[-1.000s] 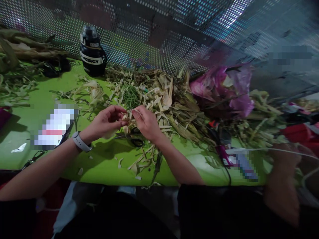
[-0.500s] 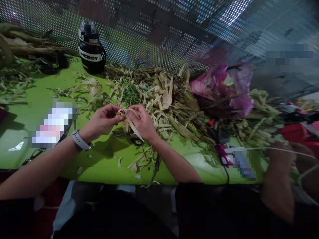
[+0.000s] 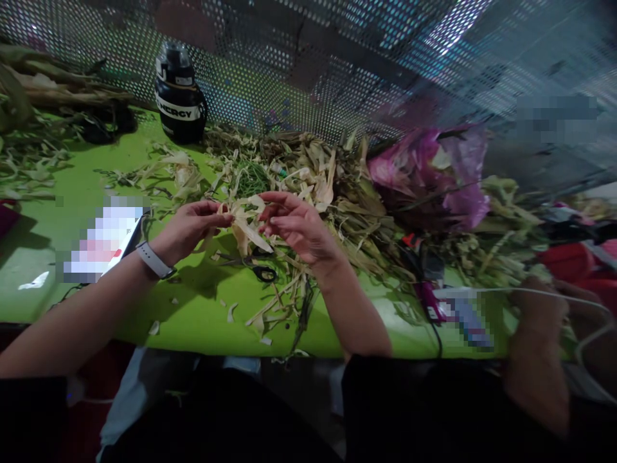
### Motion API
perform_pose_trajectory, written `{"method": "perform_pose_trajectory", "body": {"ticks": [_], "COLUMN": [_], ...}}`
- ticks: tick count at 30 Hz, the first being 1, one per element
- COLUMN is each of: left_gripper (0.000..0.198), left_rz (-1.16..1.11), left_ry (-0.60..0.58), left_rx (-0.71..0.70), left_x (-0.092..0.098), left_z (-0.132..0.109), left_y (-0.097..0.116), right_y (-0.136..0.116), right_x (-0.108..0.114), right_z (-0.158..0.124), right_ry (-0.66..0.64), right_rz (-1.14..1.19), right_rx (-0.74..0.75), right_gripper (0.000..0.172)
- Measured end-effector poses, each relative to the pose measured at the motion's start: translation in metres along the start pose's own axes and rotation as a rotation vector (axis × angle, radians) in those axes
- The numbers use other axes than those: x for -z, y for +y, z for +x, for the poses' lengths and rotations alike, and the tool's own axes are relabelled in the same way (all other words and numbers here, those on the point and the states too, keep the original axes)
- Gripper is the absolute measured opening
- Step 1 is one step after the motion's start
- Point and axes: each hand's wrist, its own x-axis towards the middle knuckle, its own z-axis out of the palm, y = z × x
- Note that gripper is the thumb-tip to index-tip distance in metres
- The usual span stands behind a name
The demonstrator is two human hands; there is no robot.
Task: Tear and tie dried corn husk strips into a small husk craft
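Pinched between the thumb and fingers of my left hand [image 3: 195, 225] is a pale, dry corn husk [image 3: 245, 231], curled at the pinched end, with loose strips hanging down to the right. My right hand [image 3: 301, 228] is just right of it, fingers apart and bent; no held thing shows in it. Black-handled scissors [image 3: 264, 273] lie on the green table below the husk. Behind the hands is a small heap of thin green strands [image 3: 250, 179] among husk scraps [image 3: 303, 186].
A black bottle [image 3: 179, 103] stands at the back by a perforated metal screen [image 3: 299, 58]. A phone [image 3: 106, 238] lies left. A pink plastic bag [image 3: 429, 173] rests on husks at back right. Another person's hands [image 3: 540, 308] are at far right, near a white cable [image 3: 520, 290].
My right hand has come off the husk, moved right and spread its fingers. The husk stays in my left hand, its strips now looser, and the scissors show more.
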Motion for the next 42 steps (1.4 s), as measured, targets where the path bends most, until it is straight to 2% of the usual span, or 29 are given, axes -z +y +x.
{"method": "perform_pose_trajectory", "body": {"ticks": [2, 4, 6, 10, 12, 15, 17, 19, 24, 31, 36, 40, 42], "left_gripper": [0.025, 0.027, 0.031, 0.033, 0.031, 0.030, 0.032, 0.035, 0.042, 0.036, 0.031, 0.029, 0.031], "left_rz": [0.031, 0.059, 0.074, 0.076, 0.065, 0.055, 0.055, 0.055, 0.074, 0.305, 0.417, 0.454, 0.460], "left_ry": [0.011, 0.021, 0.018, -0.003, -0.004, -0.003, 0.003, 0.010, 0.021, 0.053, 0.056, 0.041, 0.046], "left_rx": [0.037, 0.062, 0.056, 0.009, -0.016, -0.071, -0.105, -0.133, -0.236, -0.429, -0.503, -0.560, -0.573], "left_x": [-0.003, -0.005, -0.005, -0.005, -0.006, -0.009, -0.012, -0.015, -0.016, -0.015, -0.017, -0.015, -0.013], "left_z": [-0.003, -0.004, -0.005, -0.004, -0.004, -0.006, -0.008, -0.008, -0.006, -0.007, -0.010, -0.010, -0.009], "left_y": [0.002, 0.002, 0.001, -0.005, -0.007, -0.010, -0.011, -0.013, -0.020, -0.024, -0.026, -0.029, -0.030], "right_y": [0.009, 0.017, 0.022, 0.022, 0.021, 0.023, 0.025, 0.027, 0.033, 0.041, 0.040, 0.038, 0.035], "right_x": [-0.002, -0.003, -0.004, -0.011, -0.017, -0.026, -0.030, -0.033, -0.035, -0.034, -0.034, -0.031, -0.028], "right_z": [0.002, 0.004, 0.005, 0.001, -0.002, -0.004, -0.003, -0.002, -0.002, 0.000, -0.001, 0.000, 0.001], "right_ry": [0.040, 0.092, 0.173, 0.358, 0.337, 0.220, 0.188, 0.212, 0.326, 0.375, 0.321, 0.298, 0.242], "right_rz": [-0.085, -0.214, -0.392, -0.757, -0.789, -0.693, -0.664, -0.707, -0.887, -1.061, -1.103, -1.101, -1.070], "right_rx": [0.044, 0.108, 0.220, 0.432, 0.432, 0.326, 0.270, 0.281, 0.445, 0.569, 0.538, 0.454, 0.411], "right_gripper": [0.035, 0.027, 0.018, 0.017, 0.019, 0.023, 0.028, 0.030, 0.028, 0.026, 0.025, 0.025, 0.025]}}
